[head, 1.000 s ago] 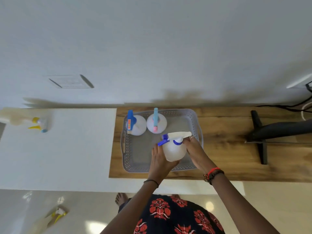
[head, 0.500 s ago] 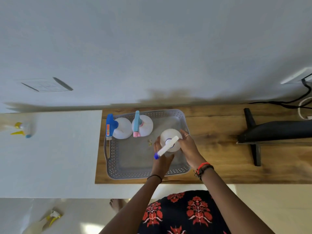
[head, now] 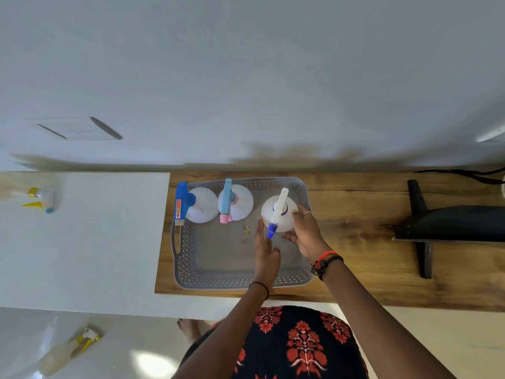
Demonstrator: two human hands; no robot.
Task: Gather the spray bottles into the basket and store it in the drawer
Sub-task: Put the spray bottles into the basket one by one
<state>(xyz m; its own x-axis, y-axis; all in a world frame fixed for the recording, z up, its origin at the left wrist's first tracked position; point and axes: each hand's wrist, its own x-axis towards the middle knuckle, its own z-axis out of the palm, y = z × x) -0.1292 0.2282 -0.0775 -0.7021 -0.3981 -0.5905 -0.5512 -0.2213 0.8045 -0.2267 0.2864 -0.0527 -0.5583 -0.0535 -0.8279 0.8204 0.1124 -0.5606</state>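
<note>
While the yellow-trigger bottle (head: 41,199) sits way over on the white counter (head: 109,242) and a second stray bottle (head: 68,351) lies blurry down at bottom left, the grey basket (head: 177,253) on the wooden top (head: 369,228) has three standing along its far wall. That's the blue-trigger bottle (head: 203,206), the pink-tipped bottle (head: 239,202), then the white-nozzle bottle (head: 281,214), which looks like it's being set down. Left hand (head: 266,255) has straight fingers, tips just against that bottle's side. Right hand (head: 306,233) curls around the other side, holding it. My take: seat the base flat before letting go, turn the nozzle so it won't snag the neighbour, and leave the near half of the basket free for the strays. Black stand (head: 451,222) far right is well apart, no worry. Drawer isn't in view.
</note>
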